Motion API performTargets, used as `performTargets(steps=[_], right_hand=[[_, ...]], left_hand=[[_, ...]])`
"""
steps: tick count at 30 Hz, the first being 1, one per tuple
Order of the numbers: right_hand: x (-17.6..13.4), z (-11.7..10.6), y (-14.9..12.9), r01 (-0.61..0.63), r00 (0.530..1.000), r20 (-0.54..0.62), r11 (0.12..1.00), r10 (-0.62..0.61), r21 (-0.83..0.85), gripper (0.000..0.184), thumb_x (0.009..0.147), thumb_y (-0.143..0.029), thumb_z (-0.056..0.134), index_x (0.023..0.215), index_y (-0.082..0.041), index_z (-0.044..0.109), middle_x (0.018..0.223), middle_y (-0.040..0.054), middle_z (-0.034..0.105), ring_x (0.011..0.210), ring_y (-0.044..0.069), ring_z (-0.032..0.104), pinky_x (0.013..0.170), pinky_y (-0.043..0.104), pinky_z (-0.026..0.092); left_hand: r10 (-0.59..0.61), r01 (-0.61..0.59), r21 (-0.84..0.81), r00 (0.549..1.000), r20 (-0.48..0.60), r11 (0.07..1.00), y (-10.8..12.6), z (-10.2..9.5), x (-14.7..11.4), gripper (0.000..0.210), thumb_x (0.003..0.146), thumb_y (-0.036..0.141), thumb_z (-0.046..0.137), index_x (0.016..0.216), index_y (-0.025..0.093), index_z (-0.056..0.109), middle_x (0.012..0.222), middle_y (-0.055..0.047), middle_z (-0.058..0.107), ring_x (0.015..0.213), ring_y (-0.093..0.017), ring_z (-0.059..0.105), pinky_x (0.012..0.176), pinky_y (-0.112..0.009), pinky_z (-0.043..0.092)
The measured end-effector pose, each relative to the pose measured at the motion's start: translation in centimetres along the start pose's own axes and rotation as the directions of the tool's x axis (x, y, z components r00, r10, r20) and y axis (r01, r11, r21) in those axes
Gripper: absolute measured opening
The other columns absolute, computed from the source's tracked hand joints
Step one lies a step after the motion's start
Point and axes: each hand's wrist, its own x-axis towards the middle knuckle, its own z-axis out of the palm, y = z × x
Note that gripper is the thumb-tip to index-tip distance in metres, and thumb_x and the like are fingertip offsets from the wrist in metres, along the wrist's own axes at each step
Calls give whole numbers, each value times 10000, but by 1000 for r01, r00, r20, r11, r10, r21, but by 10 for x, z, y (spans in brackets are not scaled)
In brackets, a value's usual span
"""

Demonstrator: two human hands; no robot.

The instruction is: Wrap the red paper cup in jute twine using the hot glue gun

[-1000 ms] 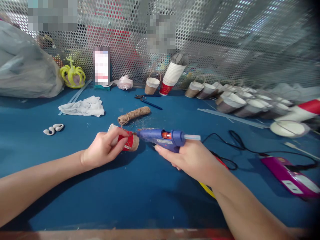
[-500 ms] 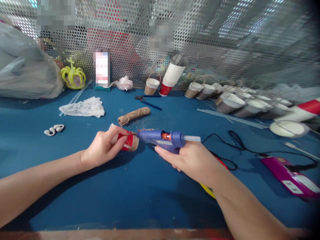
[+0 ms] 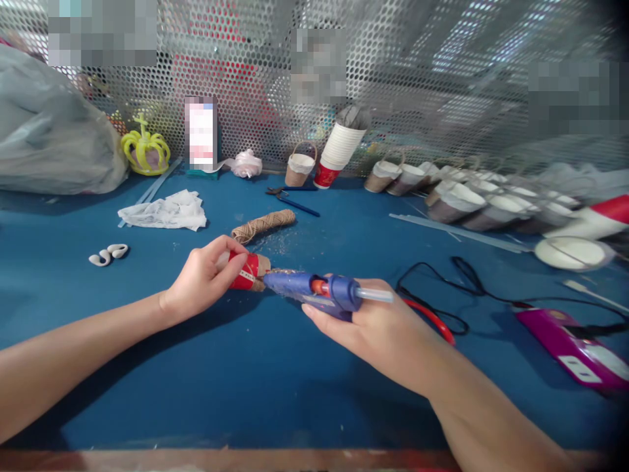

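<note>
My left hand point(image 3: 204, 278) is closed on a red paper cup point(image 3: 249, 265) lying on its side, with a brown twine-like wrap around its right end. In my right hand point(image 3: 366, 314) is a blue hot glue gun point(image 3: 314, 288), held by the handle, a clear glue stick point(image 3: 376, 295) poking out of its back. The gun's nozzle meets the wrapped end of the cup; whether glue is coming out I cannot tell. Just behind the cup lies a roll of brown twine point(image 3: 264, 225).
Pliers point(image 3: 289, 196) lie farther back. White cloth point(image 3: 164, 211) and white earbuds point(image 3: 109, 254) are at left. Stacked cups point(image 3: 339, 151) and several small twine-handled buckets point(image 3: 457, 200) line the perforated screen. A purple power strip point(image 3: 565, 344) with black cord sits at right.
The glue gun's nozzle has shifted slightly down and left along the cup's wrapped end, and the gun has tilted. The cup has turned a little in my left hand.
</note>
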Motion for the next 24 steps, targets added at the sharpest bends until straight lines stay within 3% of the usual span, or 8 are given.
performTargets(steps=[2, 5, 8, 13, 17, 21, 24], right_hand=[[-1, 2, 1, 98, 994, -42, 990, -103, -104, 236, 821, -97, 445, 688, -169, 627, 531, 5, 573, 457, 125, 490, 451, 265, 336], [-1, 3, 1, 147, 986, -48, 972, -158, -182, 272, 822, -79, 431, 651, -173, 620, 528, 8, 563, 470, 135, 501, 449, 272, 326], [0, 1, -1, 138, 990, 17, 970, -138, -198, 286, 832, -103, 415, 665, -187, 632, 539, 15, 575, 486, 146, 513, 456, 278, 334], [1, 0, -3, -24, 995, 90, 994, 33, -107, 274, 845, -170, 417, 670, -200, 626, 550, 17, 578, 494, 141, 502, 475, 269, 357], [0, 0, -3, -2, 997, 74, 999, 5, -41, 267, 830, -150, 415, 668, -193, 622, 558, 31, 575, 506, 158, 509, 474, 283, 353], [3, -3, -5, -240, 969, 112, 948, 220, 209, 171, 780, -163, 497, 646, -209, 593, 535, 0, 560, 466, 131, 486, 481, 260, 382], [5, -4, -6, -472, 882, 190, 801, 432, 369, 147, 759, -176, 530, 617, -210, 549, 528, -17, 560, 449, 113, 482, 468, 235, 408]], left_hand=[[-11, 11, -7, 1000, 2, 1000, 0, 0, 0, 150, 828, 277, 490, 806, 147, 561, 647, 8, 600, 529, -83, 483, 492, -179, 387], [-10, 10, -16, 1000, 7, 1000, 0, 0, 0, 146, 827, 274, 492, 809, 145, 561, 666, 3, 608, 543, -86, 497, 495, -178, 393], [-2, 2, -20, 1000, 0, 1000, 0, 0, 0, 145, 828, 271, 495, 808, 143, 561, 674, -1, 616, 549, -87, 509, 499, -180, 400], [22, -22, -10, 1000, -9, 1000, -1, 0, -1, 148, 835, 272, 496, 811, 143, 563, 666, -1, 617, 538, -87, 508, 496, -184, 410], [22, -22, -14, 1000, -8, 1000, -1, 0, -1, 140, 834, 262, 497, 812, 140, 561, 677, -3, 624, 550, -86, 519, 502, -178, 411], [14, -14, -4, 1000, -7, 1000, 0, 0, -1, 144, 833, 268, 496, 813, 141, 561, 658, 4, 617, 531, -81, 504, 489, -174, 397], [24, -24, 7, 1000, -8, 1000, 0, 0, -1, 148, 835, 271, 494, 813, 140, 562, 662, 2, 621, 530, -81, 508, 495, -176, 403]])
